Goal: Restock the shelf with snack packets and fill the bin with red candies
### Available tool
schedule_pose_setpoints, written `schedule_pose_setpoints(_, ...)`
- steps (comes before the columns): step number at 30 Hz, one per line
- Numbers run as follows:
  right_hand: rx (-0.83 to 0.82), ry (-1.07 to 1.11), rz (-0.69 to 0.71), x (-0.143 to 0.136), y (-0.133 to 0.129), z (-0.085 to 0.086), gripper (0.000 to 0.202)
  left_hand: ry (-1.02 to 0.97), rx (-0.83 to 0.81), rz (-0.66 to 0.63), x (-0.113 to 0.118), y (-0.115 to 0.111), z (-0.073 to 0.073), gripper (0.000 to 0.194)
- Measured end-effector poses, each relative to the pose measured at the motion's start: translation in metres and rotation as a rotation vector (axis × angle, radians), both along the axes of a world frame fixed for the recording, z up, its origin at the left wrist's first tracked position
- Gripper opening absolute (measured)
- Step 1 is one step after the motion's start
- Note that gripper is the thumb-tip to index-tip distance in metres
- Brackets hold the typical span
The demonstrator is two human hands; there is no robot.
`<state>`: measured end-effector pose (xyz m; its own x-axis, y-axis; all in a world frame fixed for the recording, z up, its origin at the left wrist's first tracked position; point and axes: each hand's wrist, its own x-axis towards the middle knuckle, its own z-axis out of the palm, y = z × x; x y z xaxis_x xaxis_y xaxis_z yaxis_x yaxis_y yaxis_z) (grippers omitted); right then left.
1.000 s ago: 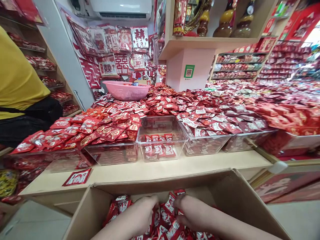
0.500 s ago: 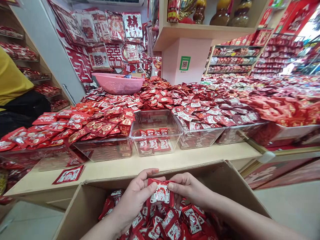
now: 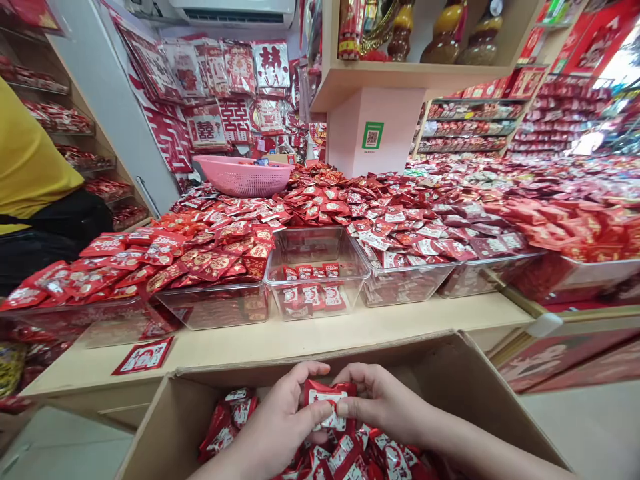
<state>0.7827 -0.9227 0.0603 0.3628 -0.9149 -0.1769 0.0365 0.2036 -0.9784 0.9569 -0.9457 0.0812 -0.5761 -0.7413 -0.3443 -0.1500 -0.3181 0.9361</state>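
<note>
Holding a small stack of red packets (image 3: 327, 403) between both hands, above an open cardboard box (image 3: 465, 387).

The left hand (image 3: 283, 420) and right hand (image 3: 383, 400) both pinch it, seemingly several packets thick; beyond, a near-empty clear bin (image 3: 320, 273) sits on the bench (image 3: 250, 343).

- A second ago both hands were buried among the red packets (image 3: 345, 453) in the cardboard box (image 3: 470, 387); since then the left hand (image 3: 280, 420) and right hand (image 3: 383, 400) have come up.
- They now pinch a small stack of packets (image 3: 327, 400) between them.
- Since half a second ago, that stack sits slightly lower, the fingers closed more tightly round it.
</note>
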Motion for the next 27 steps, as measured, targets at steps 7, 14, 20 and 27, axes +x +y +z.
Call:
schedule_pose_setpoints(7,-0.046,0.057,-0.022,-0.003,-0.006,0.002,0.034,0.052,0.003,0.002,0.002,-0.003,-0.002,0.038)
schedule_pose_setpoints(14,-0.072,0.119,-0.046,-0.009,-0.007,0.004,0.035,0.086,0.024,-0.009,0.001,-0.002,0.001,0.039)
schedule_pose_setpoints(20,-0.143,0.158,0.112,-0.007,-0.002,0.011,0.039,0.006,-0.042,-0.032,0.001,0.002,-0.002,0.041)
schedule_pose_setpoints(27,-0.324,0.442,0.156,-0.010,-0.009,0.053,0.028,-0.004,-0.084,-0.027,0.012,-0.005,0.011,0.041)
